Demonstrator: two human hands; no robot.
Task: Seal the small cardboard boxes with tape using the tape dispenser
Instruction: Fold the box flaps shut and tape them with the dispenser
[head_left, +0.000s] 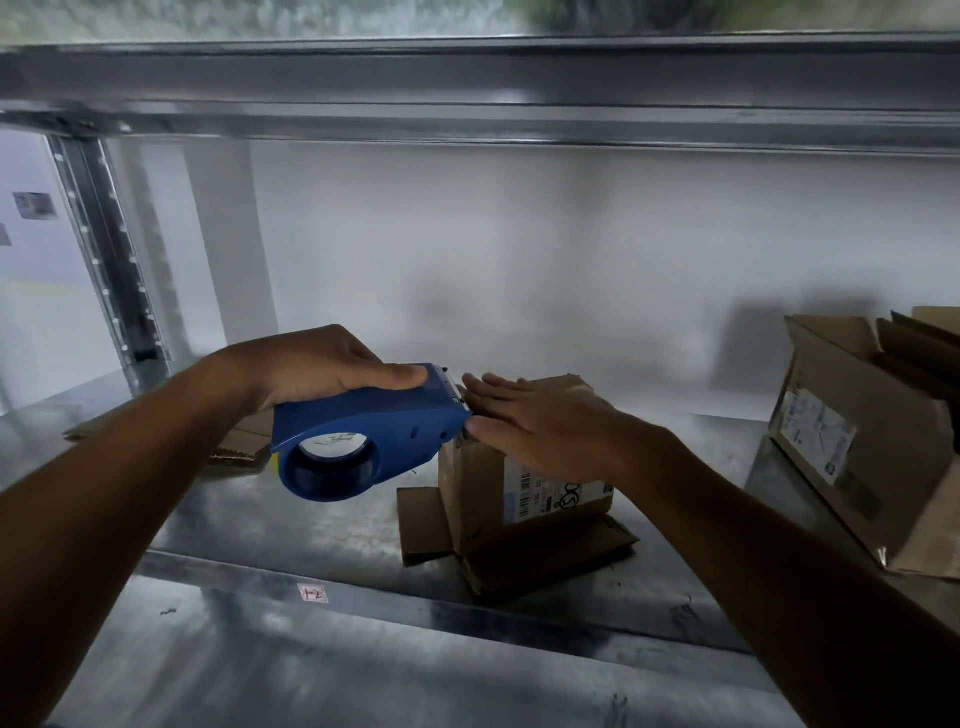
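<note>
Peering along the metal shelf (311, 525), we cannot see the top of the small cardboard box (478, 499), because our right hand (545, 423) lies flat over it, fingers (493, 387) straight and close together, gripping nothing; whether the flaps meet under the palm is hidden. Our left hand (322, 371) has its fingers curled round the back of the blue tape dispenser (374, 421), whose toothed nose touches the box's top edge right at the right fingertips; any tape drawn out is too blurred to make out. The box's lower flaps splay on the shelf below the right fingers. Its white label (540, 491) faces us with a barcode and a scrawled circled mark, neither legible. Well to the right of the right fingers a larger cardboard box (852, 467) stands open and tilted, cut off by the frame edge, its contents unseen, its label blurred. Behind the left fingers lies flattened cardboard (236, 447), mostly hidden. Below them, on the shelf's front lip, a small sticker (312, 593) reads "1-2".
</note>
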